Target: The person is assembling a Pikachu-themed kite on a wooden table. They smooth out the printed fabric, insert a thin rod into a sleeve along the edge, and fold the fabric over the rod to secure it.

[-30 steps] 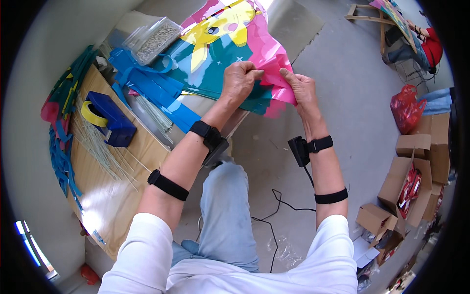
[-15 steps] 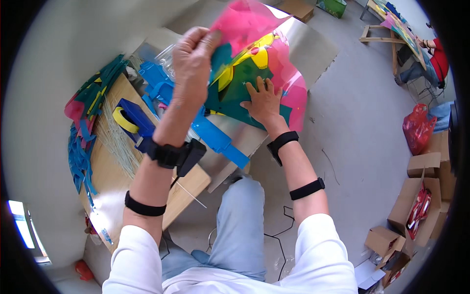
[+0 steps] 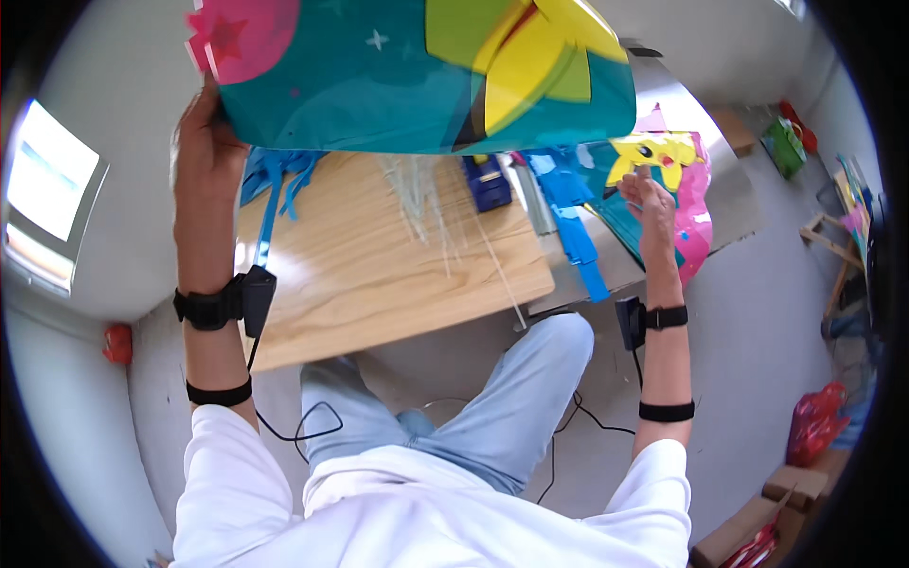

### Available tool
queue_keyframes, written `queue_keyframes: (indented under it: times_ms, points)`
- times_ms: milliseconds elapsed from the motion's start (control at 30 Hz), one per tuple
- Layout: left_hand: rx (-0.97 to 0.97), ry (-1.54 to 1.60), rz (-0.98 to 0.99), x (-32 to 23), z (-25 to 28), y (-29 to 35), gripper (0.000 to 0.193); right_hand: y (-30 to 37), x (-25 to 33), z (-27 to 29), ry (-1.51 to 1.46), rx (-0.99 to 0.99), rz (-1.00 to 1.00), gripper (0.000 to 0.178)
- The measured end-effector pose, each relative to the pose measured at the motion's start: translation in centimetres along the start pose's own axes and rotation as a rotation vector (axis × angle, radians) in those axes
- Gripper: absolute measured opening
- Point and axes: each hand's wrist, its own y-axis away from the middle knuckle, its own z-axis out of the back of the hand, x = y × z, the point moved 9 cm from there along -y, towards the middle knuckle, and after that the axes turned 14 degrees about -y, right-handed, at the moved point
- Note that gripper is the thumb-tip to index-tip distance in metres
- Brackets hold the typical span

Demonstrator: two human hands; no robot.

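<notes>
My left hand (image 3: 206,133) is raised at the far left, closed on the edge of a large printed plastic sheet (image 3: 379,99). That glossy sheet is teal with pink and yellow patches and spans the top of the view; it hides some of my fingers. My right hand (image 3: 649,201) is just over a printed sheet (image 3: 696,222) with a yellow cartoon figure and a pink border. Its fingers are loosely bent and apart, with nothing seen between them. Blue plastic strips (image 3: 571,222) lie left of this hand.
A wooden board (image 3: 379,293) bears thin white sticks (image 3: 421,204) and a dark blue tape dispenser (image 3: 488,185). More blue strips (image 3: 275,175) hang at its far left. Cardboard boxes (image 3: 748,530) and a red plastic bag (image 3: 817,426) stand on the floor to the right.
My left hand has swung left, carrying a plastic sheet off the pile. My right hand has come off the pile's surface, and the whole view has turned to the left.
</notes>
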Motion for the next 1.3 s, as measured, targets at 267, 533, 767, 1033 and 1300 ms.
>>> queue_keyframes:
  times_ms: [267, 533, 767, 1033, 1300]
  points:
    - [-0.205, -0.438, 0.002, 10.7, 17.9, 9.3, 0.021, 23.0, 0.2, -27.5, -0.978, 0.766, -0.57, 0.066]
    - [-0.211, -0.812, 0.427, 27.2, 33.8, 15.3, 0.023, 27.6, -10.6, -28.4, -0.033, 0.786, -0.13, 0.053]
    - [-0.047, -1.215, 0.471, 32.9, 36.1, 13.8, 0.026, 26.6, -16.9, -31.9, -0.577, 0.351, -0.897, 0.061]
    - [0.285, -1.302, 0.358, 32.7, 33.1, 7.6, 0.032, 24.9, -18.6, -32.4, -0.584, 0.211, -0.859, 0.064]
    - [-0.466, -1.821, -0.106, 28.4, 52.7, -4.3, 0.04, 25.2, -19.1, -30.3, -0.226, 0.143, -0.792, 0.036]
